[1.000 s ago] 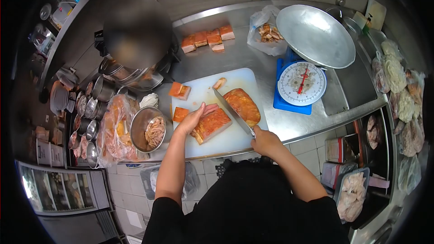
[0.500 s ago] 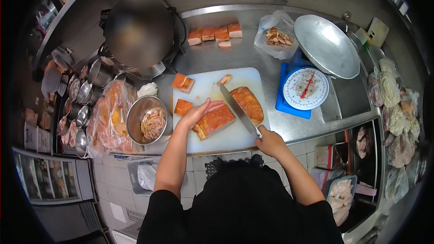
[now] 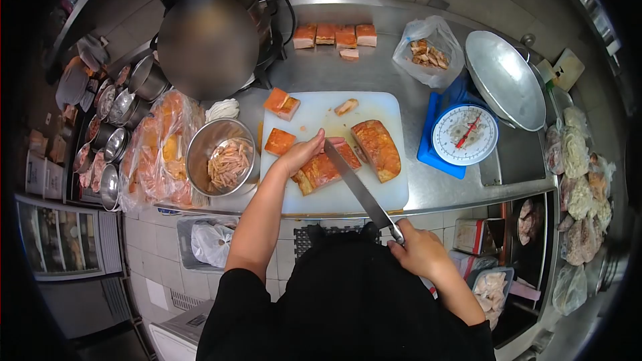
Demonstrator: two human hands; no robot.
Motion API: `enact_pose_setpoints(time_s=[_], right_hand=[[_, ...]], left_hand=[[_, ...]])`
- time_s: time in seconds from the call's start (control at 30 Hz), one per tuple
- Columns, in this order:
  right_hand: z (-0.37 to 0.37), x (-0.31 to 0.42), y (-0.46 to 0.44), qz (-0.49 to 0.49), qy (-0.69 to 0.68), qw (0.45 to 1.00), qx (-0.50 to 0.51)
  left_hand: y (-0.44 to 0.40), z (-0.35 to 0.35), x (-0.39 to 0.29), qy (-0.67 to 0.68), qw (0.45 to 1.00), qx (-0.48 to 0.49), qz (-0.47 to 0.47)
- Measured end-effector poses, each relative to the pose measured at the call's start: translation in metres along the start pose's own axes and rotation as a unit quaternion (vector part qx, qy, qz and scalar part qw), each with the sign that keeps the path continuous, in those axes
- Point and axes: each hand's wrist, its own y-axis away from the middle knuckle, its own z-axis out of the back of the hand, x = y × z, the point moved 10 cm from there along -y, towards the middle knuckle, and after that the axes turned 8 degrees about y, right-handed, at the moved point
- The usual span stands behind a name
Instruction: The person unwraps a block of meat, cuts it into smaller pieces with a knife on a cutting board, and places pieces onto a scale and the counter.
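Note:
On a white cutting board [image 3: 267, 187] lie two large slabs of pork belly with orange-brown skin. My left hand [image 3: 306, 154] rests over the left slab [image 3: 317, 175], fingers stretched out. With my right hand [image 3: 419, 252] closed round its handle, a kitchen knife [image 3: 364, 195] slants across that slab, its tip beside my left fingers. Whether the blade touches the meat I cannot tell. The right slab [image 3: 377, 150] lies just right of the blade. A small trimmed scrap [image 3: 346, 106] is behind the slabs, and two smaller blocks of pork [image 3: 281, 104] are at the board's left edge.
Left of the board stands a metal pot [image 3: 223, 160] of meat strips, beside bagged meat [image 3: 167, 147]. At the back sit several pork blocks [image 3: 334, 35] and a plastic bag [image 3: 429, 53] of meat pieces. A blue scale [image 3: 461, 135] with a metal pan [image 3: 505, 80] stands right.
The knife has shifted from the right slab's left edge to over the left slab, its handle drawn nearer me. My left hand has turned, fingers now pointing more away. The camera view has shifted.

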Motion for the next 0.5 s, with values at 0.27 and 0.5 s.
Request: enact_pose_setpoints(time_s=[0.27, 0.5], right_hand=[[-0.009, 0.015, -0.003, 0.016, 0.018, 1.000, 0.003], [-0.012, 0.022, -0.004, 0.010, 0.013, 1.000, 0.006]], left_hand=[[-0.006, 0.002, 0.009, 0.046, 0.999, 0.013, -0.001], [0.001, 0.011, 0.005, 0.061, 0.997, -0.049, -0.023]])
